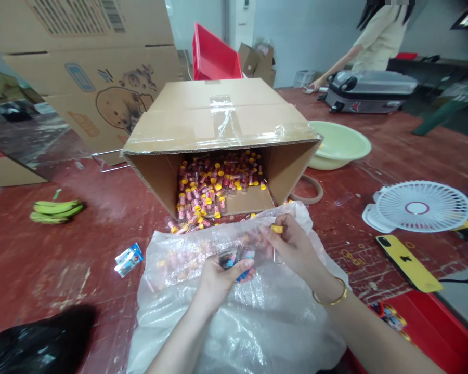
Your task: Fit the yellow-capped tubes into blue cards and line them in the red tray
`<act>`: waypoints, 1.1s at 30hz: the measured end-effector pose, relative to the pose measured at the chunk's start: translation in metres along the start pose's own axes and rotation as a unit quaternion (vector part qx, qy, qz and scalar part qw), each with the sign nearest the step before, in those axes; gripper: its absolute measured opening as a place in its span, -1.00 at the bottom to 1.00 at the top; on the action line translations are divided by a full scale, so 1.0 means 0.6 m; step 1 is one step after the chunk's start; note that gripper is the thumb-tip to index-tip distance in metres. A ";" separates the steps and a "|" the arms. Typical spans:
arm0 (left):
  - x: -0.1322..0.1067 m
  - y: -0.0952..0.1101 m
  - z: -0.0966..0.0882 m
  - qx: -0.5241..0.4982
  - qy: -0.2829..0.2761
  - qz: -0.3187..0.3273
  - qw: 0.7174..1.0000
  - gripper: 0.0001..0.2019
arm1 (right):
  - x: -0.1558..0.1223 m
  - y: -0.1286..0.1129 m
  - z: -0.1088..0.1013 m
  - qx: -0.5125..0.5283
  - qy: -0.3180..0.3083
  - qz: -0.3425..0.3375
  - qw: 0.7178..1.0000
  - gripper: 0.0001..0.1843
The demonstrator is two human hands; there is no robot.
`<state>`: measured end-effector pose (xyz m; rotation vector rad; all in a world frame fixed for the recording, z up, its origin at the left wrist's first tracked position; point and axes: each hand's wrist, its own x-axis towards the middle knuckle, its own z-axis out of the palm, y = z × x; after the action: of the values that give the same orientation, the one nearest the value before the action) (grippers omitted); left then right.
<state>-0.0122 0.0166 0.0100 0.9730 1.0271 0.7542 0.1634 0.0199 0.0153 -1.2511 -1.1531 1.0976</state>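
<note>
Presently pinched between closed fingers (242,268): yellow-capped tube (276,229) in right hand (298,246), probably light, slick, best held by capped end; printed packets (228,258) in left hand (218,278). At twelve o'clock: carton (222,124).

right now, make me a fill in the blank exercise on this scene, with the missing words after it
1. The tubes have ____ caps.
2. In the picture, the bananas lie to the ____ of the open box.
3. The hand with the bracelet is the ____ one.
4. The fan is ____ in colour.

Missing words: yellow; left; right; white
</note>
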 end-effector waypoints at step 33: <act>0.017 0.037 0.059 -0.217 0.020 -0.057 0.974 -0.60 | -0.057 0.013 0.023 -0.170 -0.089 -0.151 0.970 -0.17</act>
<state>0.0227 0.0239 0.0340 0.5200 0.8942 0.8590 0.1462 -0.0121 0.0063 -1.1974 -1.6625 0.8150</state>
